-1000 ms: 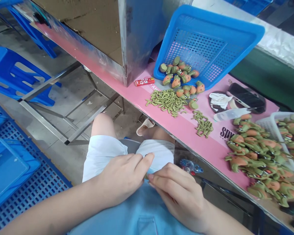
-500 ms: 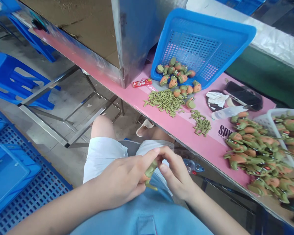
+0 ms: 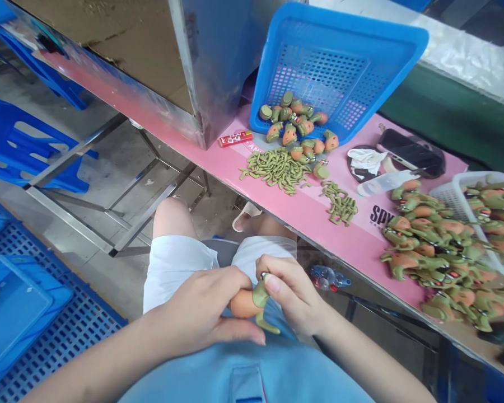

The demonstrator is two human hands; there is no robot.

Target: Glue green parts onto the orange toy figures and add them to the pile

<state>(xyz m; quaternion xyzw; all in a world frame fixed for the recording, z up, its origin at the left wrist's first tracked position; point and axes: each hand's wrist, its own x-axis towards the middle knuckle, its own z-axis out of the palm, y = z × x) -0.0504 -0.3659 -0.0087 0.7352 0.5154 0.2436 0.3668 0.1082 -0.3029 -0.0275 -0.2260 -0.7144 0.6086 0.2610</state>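
Over my lap, my left hand [image 3: 218, 305] grips a small green and orange toy figure [image 3: 246, 304] by its orange body. My right hand [image 3: 292, 294] pinches the figure's green end between thumb and fingers. A thin green limb sticks out below the body, between the hands. On the pink table ahead lie a large pile of small green curved pieces [image 3: 275, 169] and a smaller pile of green pieces [image 3: 340, 204]. Several armless-looking green and orange figures [image 3: 304, 126] sit in and before the tilted blue basket [image 3: 340, 33].
Many figures with limbs [image 3: 437, 246] are heaped at the right, beside a white basket [image 3: 466, 196] of more. A clear bottle [image 3: 382, 183], a phone [image 3: 403, 151] and a red packet [image 3: 235, 139] lie on the table [image 3: 218, 162]. Blue stool [image 3: 17, 134] and crate [image 3: 17, 308] stand left.
The toy figure has been turned so that its orange body shows more. My right hand has closed onto its green end. The whole view has shifted slightly.
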